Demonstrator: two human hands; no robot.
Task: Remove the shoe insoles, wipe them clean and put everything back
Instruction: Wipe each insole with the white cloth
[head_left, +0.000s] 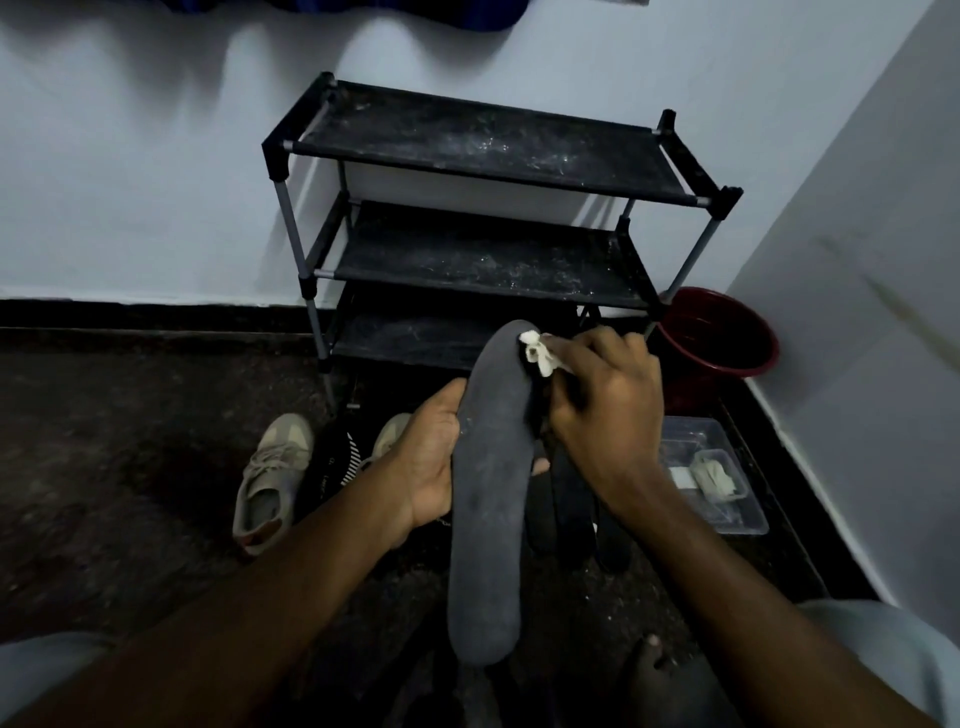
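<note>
A long dark grey insole (491, 499) is held upright-lengthwise in front of me. My left hand (431, 462) grips it around its left edge at the middle. My right hand (608, 410) pinches a small white cloth (540, 353) against the insole's toe end at its right edge. A beige sneaker (272, 478) lies on the floor to the left, and a second one (392, 434) peeks out behind my left hand. More dark insoles (571, 499) lie on the floor under my right wrist.
A black three-tier shoe rack (483, 228) stands against the wall ahead. A dark red bucket (722, 338) sits to its right. A clear plastic box (717, 478) with white items lies at the right wall. My bare foot (654, 670) shows at the bottom.
</note>
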